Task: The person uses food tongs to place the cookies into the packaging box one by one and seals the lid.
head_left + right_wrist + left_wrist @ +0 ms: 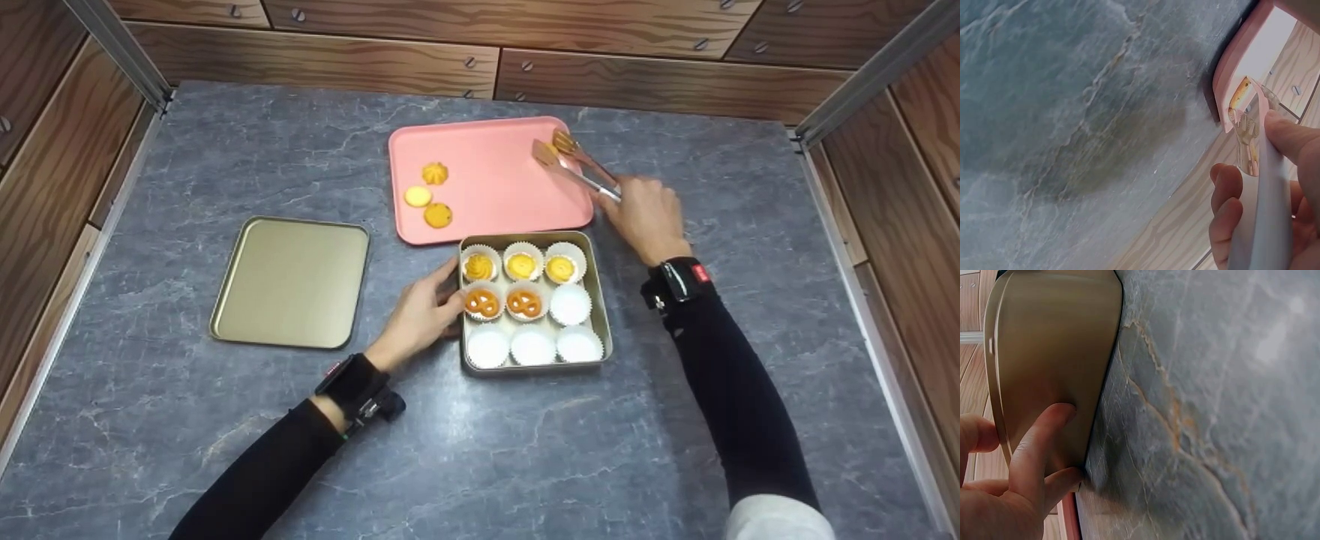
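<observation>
My right hand [646, 217] grips a pair of tongs [1264, 197] over the right end of the pink tray [495, 202]. Between the tong tips is a small golden cookie [1239, 94] with dark specks, partly hidden by them. My left hand [420, 311] rests its fingertips against the left outer wall of a square gold tin [1055, 343]. White paper cups fill the tin. Its far row holds a swirl cookie [478, 267] and two yellow round cookies [521, 265]. Two pretzels [481, 302] sit in the middle row beside a bare cup [570, 304]; the near row's cups [487, 346] are bare.
Three cookies lie at the tray's left end: a star-shaped one [434, 173], a pale round one [418, 196] and a browner round one [438, 215]. The tin's lid [292, 283] lies flat on the left. Wood-patterned walls [315, 56] border the grey marbled table [480, 465].
</observation>
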The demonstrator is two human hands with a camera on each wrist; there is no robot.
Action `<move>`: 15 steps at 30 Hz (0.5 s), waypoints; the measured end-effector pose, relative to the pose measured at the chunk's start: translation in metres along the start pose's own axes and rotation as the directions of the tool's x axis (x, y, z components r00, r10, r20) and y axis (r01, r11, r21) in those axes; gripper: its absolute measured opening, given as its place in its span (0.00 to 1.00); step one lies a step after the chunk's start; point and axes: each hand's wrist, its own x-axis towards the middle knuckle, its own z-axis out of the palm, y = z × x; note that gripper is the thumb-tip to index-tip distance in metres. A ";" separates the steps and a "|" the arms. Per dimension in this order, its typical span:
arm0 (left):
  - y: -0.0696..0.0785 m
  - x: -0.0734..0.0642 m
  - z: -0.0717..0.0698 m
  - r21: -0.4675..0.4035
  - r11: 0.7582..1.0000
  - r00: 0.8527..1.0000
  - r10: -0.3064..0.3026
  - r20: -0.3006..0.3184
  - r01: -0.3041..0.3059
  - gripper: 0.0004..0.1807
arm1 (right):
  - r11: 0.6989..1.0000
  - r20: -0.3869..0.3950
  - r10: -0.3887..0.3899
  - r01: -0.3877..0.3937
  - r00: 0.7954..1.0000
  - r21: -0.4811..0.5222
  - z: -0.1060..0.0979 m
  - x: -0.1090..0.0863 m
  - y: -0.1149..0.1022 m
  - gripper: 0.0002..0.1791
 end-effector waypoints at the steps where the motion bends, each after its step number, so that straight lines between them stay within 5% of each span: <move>1: 0.000 0.000 0.000 0.007 1.000 1.000 0.000 -0.002 0.000 0.38 | 1.000 -0.003 -0.004 0.004 1.000 -0.002 0.000 -0.001 0.000 0.24; 15: 0.000 0.001 0.000 -0.006 1.000 1.000 -0.004 0.008 0.004 0.38 | 0.998 -0.065 -0.068 0.069 0.996 0.016 -0.002 -0.014 0.001 0.24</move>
